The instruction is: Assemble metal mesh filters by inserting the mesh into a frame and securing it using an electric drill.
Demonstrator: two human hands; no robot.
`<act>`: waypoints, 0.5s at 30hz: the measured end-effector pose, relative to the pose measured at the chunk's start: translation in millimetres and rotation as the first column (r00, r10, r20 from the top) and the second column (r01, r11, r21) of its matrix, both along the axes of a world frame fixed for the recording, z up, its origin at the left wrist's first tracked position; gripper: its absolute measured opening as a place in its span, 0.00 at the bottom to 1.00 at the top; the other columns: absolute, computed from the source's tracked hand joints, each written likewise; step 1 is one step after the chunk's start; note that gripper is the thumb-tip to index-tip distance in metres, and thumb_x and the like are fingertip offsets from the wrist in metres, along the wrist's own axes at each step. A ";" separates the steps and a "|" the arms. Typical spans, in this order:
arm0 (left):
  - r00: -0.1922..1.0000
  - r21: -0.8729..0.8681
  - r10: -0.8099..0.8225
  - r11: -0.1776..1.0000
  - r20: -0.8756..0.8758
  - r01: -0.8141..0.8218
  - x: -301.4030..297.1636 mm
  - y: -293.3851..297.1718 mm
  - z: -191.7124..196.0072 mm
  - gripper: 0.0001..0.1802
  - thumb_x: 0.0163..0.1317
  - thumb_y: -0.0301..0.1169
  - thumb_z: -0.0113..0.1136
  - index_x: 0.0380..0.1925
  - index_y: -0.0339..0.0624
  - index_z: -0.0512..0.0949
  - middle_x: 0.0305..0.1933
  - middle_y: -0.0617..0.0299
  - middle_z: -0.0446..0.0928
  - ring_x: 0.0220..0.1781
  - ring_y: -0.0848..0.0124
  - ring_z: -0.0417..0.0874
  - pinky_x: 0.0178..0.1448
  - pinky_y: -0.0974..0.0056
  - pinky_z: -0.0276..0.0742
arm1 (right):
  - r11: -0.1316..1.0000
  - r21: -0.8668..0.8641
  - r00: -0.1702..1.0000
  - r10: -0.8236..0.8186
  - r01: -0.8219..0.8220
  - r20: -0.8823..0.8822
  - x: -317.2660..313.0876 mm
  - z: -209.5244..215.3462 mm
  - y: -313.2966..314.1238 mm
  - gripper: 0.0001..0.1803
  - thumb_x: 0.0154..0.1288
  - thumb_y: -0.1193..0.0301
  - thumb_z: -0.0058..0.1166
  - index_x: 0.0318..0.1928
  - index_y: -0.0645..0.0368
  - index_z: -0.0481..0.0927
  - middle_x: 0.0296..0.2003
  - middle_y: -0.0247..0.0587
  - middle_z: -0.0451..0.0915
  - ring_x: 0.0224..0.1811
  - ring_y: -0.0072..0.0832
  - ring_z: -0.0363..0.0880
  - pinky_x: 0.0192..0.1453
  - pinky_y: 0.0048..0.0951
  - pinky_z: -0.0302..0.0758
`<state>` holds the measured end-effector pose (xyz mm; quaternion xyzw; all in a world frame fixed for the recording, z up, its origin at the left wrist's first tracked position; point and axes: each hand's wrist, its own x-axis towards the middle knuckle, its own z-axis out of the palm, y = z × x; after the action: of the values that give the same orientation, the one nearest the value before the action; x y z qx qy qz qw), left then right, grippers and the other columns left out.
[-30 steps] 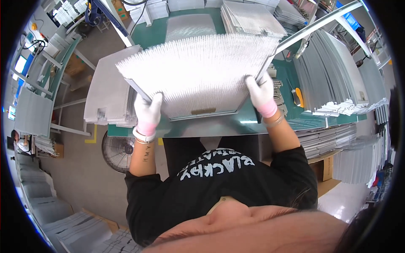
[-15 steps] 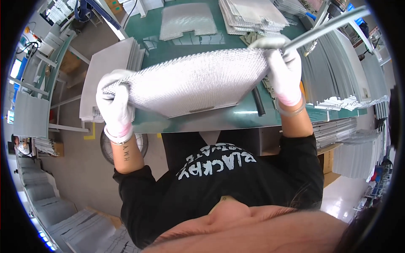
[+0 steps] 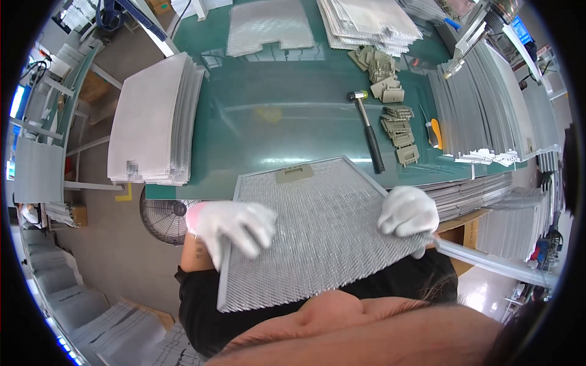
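A silver mesh filter panel (image 3: 311,232) with a metal frame along several edges leans from the table's front edge toward my body. A grey-beige plastic latch plate (image 3: 295,174) sits in its far edge. Over the panel's left part, my left hand (image 3: 235,226), in a white glove, has its fingers spread; they are slightly blurred, and I cannot tell whether they touch the mesh. My gloved right hand (image 3: 409,212) is closed round the panel's right edge, with the thumb underneath. From beside it a metal frame strip (image 3: 494,261) sticks out to the right. Bare mesh shows along the near edge.
On the green table (image 3: 244,128) lie a hammer (image 3: 370,137), several loose latch plates (image 3: 397,131) and an orange-handled tool (image 3: 434,134). Mesh stacks stand at left (image 3: 149,116) and far right (image 3: 366,21); one sheet (image 3: 270,27) lies at the back. Frame strips (image 3: 482,104) fill the right side.
The panel has come down and toward me from above the table, its mesh face now turned up. My left hand has let go of its edge. The strip has swung nearer to me.
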<state>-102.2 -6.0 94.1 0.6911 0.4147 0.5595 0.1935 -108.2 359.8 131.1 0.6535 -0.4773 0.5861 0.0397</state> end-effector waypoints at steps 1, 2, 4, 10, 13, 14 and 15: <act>0.995 -0.076 0.072 0.994 -0.071 -0.077 -5.6 -2.3 -17.8 0.31 0.62 0.54 0.61 0.45 0.33 0.80 0.46 0.50 0.76 0.46 0.52 0.74 0.51 0.47 0.67 | 0.993 -0.027 0.993 -0.119 0.118 -0.025 12.5 2.6 -2.3 0.26 0.70 0.49 0.54 0.37 0.64 0.75 0.35 0.49 0.82 0.32 0.38 0.83 0.32 0.34 0.78; 0.944 -0.312 0.285 0.923 0.165 -0.224 3.6 -11.3 -39.9 0.37 0.63 0.55 0.59 0.59 0.34 0.73 0.60 0.46 0.72 0.62 0.49 0.70 0.67 0.45 0.61 | 0.986 -0.030 0.986 -0.163 0.162 -0.028 21.3 -2.2 1.2 0.26 0.70 0.48 0.54 0.38 0.63 0.74 0.35 0.48 0.82 0.33 0.38 0.83 0.33 0.34 0.78; 0.895 -0.508 0.442 0.759 -0.057 -0.407 -6.4 3.3 -51.9 0.39 0.65 0.54 0.56 0.64 0.34 0.68 0.65 0.46 0.68 0.68 0.48 0.64 0.72 0.46 0.56 | 0.971 -0.019 0.970 -0.239 0.238 -0.036 36.2 -13.9 5.4 0.27 0.69 0.47 0.53 0.38 0.63 0.74 0.34 0.48 0.82 0.34 0.38 0.83 0.34 0.34 0.78; 0.761 -0.669 0.480 0.393 -0.436 -0.631 -13.7 19.5 -58.1 0.38 0.69 0.51 0.51 0.68 0.32 0.62 0.75 0.47 0.57 0.80 0.49 0.49 0.80 0.51 0.44 | 0.948 -0.092 0.952 -0.305 0.305 0.016 47.0 -20.8 2.2 0.27 0.69 0.47 0.53 0.36 0.62 0.74 0.35 0.48 0.82 0.34 0.36 0.83 0.34 0.34 0.78; 0.776 -0.678 0.473 0.406 -0.418 -0.613 -15.9 21.1 -51.2 0.37 0.69 0.50 0.52 0.67 0.32 0.64 0.75 0.47 0.58 0.79 0.49 0.50 0.80 0.51 0.45 | 0.946 -0.116 0.952 -0.293 0.302 0.086 50.0 -25.3 1.5 0.29 0.62 0.43 0.59 0.29 0.59 0.76 0.34 0.45 0.84 0.36 0.38 0.85 0.38 0.37 0.80; 0.781 -0.694 0.480 0.398 -0.400 -0.600 -17.2 21.9 -49.3 0.36 0.69 0.49 0.52 0.67 0.32 0.64 0.75 0.47 0.58 0.79 0.49 0.50 0.80 0.51 0.46 | 0.933 -0.183 0.951 -0.300 0.309 0.075 46.1 -30.0 -1.5 0.28 0.63 0.44 0.59 0.32 0.60 0.76 0.35 0.47 0.84 0.36 0.38 0.85 0.37 0.36 0.80; 0.780 -0.694 0.476 0.394 -0.406 -0.602 -18.4 20.1 -47.4 0.36 0.69 0.49 0.52 0.67 0.32 0.64 0.75 0.47 0.58 0.79 0.49 0.50 0.80 0.51 0.46 | 0.917 -0.249 0.950 -0.306 0.313 0.065 41.1 -33.3 -2.7 0.28 0.64 0.45 0.58 0.35 0.62 0.76 0.36 0.48 0.84 0.36 0.37 0.85 0.35 0.35 0.80</act>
<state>-120.7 14.2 46.7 0.3941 0.8314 0.2950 0.2579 -67.1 357.2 97.8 0.5518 -0.4953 0.6372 0.2101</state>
